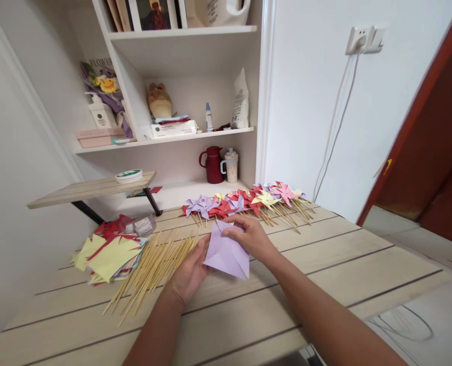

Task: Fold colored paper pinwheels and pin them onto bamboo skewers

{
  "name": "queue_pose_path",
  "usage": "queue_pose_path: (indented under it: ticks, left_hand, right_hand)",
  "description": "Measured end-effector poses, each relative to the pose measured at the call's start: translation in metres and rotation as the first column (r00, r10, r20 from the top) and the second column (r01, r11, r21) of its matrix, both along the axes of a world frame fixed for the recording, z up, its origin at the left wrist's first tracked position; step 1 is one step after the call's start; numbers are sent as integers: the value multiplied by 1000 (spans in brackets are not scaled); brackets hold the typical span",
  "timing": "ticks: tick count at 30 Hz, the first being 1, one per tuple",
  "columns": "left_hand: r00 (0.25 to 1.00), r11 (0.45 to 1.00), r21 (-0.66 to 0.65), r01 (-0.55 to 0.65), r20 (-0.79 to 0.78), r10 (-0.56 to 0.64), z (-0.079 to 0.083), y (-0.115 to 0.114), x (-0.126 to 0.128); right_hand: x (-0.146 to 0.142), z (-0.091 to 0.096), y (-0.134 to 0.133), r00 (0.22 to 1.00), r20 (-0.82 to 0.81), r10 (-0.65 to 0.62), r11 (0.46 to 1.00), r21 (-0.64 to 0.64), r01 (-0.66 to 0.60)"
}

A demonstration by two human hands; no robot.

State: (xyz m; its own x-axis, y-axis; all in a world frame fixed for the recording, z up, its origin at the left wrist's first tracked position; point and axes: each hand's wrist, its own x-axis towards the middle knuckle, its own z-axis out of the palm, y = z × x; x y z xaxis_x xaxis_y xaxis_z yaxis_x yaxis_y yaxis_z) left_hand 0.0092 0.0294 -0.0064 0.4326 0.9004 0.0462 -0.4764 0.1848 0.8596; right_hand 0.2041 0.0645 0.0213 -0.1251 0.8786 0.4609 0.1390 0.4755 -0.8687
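Observation:
A lilac paper square (228, 252) with cuts running in from its corners is held above the table between both hands. My left hand (192, 269) grips its left edge, with some fingers hidden behind the paper. My right hand (251, 238) pinches the upper right part, thumb on the front. Just left of my left hand lies a spread of thin wooden sticks (153, 272). Beyond the hands, finished paper pinwheels (241, 202) in lilac, red, yellow and pink lie in a row, their sticks pointing towards me.
Cut paper sheets (113, 256) are piled at the left, beside a clear plastic box (140, 224). A small raised shelf (92, 189) carries a roll of tape (129, 176). A red jug (213, 165) and a cup (231, 166) stand at the back.

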Motion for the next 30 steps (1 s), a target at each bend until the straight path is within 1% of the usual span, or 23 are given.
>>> queue_pose_path:
  ticks: [5,7,9,12,14,16,19,23,27,28,30]
  left_hand:
    - [994,999,-17,49,-97,-51,-4,-4,2]
    - [991,998,-37,49,-126,-54,-4,-6,4]
    - [984,998,-58,10,-175,-20,-5,-6,6]
    - [977,994,-69,-84,-202,68,-6,-4,10]
    - [979,985,-78,-156,-145,143,-5,-2,12]
    - [975,971,-93,-219,-59,215,-3,0,11]
    - [960,957,-100,-272,37,277,3,3,8]
    - [933,938,-121,-326,120,340,8,4,3]
    - [931,941,-136,-309,160,329,6,5,3]
    - [926,939,-139,-314,173,335,6,5,3]
    - [901,925,-145,-350,216,375,5,6,4]
  right_hand:
    - [-3,-2,-4,989,109,101,994,34,-105]
    - [-6,-3,-6,981,141,134,988,56,-143]
    - [-8,-4,-8,976,165,144,985,68,-157]
    - [-10,-6,-9,981,167,94,992,68,-107]
    - [-10,-7,-9,990,125,60,996,65,-69]
    - [-8,-8,-8,998,42,51,997,53,-53]
    - [-7,-8,-7,997,-52,54,998,17,-54]
    - [-7,-9,-8,994,-59,90,996,2,-90]
    - [-10,-11,-11,987,-59,146,988,49,-144]
    - [-11,-12,-11,990,-50,132,989,69,-129]
    - [-11,-12,-10,998,-25,54,992,120,-51]
